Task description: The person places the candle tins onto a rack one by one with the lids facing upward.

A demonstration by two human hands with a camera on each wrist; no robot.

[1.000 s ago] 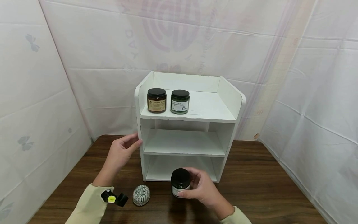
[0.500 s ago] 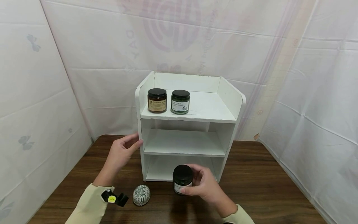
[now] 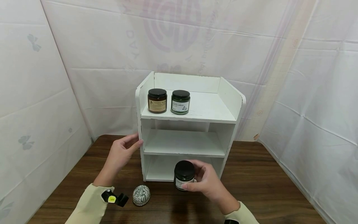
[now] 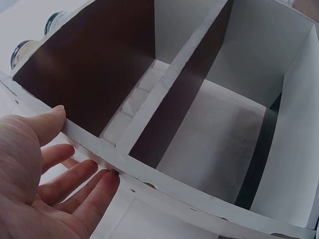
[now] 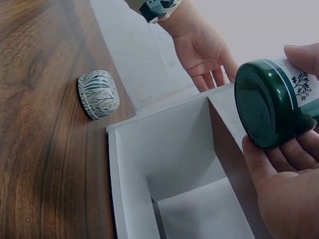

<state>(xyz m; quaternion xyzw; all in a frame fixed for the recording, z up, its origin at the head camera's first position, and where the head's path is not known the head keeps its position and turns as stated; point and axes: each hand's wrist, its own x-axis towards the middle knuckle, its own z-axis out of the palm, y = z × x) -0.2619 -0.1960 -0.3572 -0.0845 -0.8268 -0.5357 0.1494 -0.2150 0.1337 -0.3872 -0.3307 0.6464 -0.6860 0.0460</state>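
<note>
Pinches a black-lidded green jar (image 3: 184, 175) between the thumb and bent fingers of the right hand (image 3: 208, 183), with the thumb on its white label (image 3: 179, 184). Keeps it lid up, clear of the table (image 3: 265, 180). Touches the white shelf (image 3: 184, 141) at its front left edge with the thumb of the left hand (image 3: 120, 152), with loosely spread fingers along the outer side. Shows, left of the right fingers, a patterned ornament (image 3: 141, 195); above the left fingertips, a brown jar (image 3: 157, 102) beside a second green jar (image 3: 180, 102).
</note>
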